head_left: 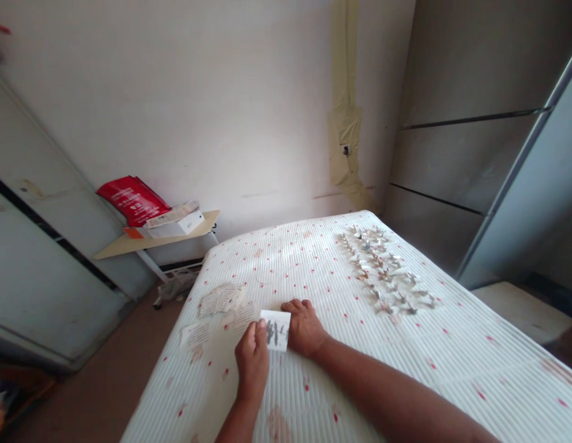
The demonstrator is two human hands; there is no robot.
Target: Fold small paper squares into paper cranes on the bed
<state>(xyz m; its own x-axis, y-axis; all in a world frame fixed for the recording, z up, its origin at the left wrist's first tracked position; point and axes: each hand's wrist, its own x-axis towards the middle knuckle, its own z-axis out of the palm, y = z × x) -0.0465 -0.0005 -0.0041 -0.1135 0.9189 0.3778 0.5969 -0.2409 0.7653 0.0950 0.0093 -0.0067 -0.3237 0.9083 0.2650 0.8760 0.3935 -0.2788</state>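
Observation:
A small white paper slip (pixel 275 330) with dark grey print sits just above the mattress in the middle of the view. My left hand (pixel 251 363) pinches its lower left edge. My right hand (pixel 304 326) curls over its right edge, fingers bent, and hides that end. Several printed paper sheets (pixel 220 299) lie loose on the mattress (pixel 286 394) to the left of my hands. Farther right, a dense cluster of small folded paper figures (pixel 382 271) covers part of the white, red-dotted mattress.
The mattress corner ends near a beige wall (pixel 221 104) with a taped strip. A folding shelf (pixel 157 237) at the left holds a red bag (pixel 133 200) and a white box (pixel 175 224). Grey wardrobe doors (pixel 475 154) stand at the right; brown floor (pixel 106 375) lies left.

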